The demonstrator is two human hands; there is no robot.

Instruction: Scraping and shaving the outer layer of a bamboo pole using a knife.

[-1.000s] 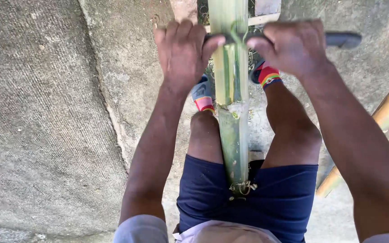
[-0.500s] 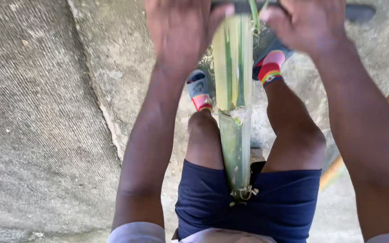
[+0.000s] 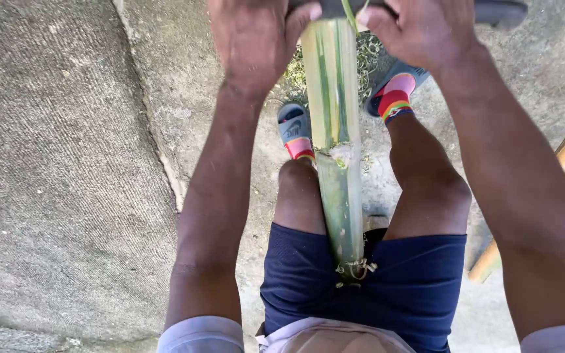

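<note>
Both hands, left [image 3: 253, 46] and right [image 3: 420, 29], gripping a dark blade [image 3: 501, 12] across a green bamboo stalk [image 3: 335, 131], best drawn evenly along its length.

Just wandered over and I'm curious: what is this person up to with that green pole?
A person stands over a long green bamboo stalk that runs between their legs. Both hands, left hand and right hand, grip a dark tool held across the stalk's top, where a thin green strip lifts away.
</note>
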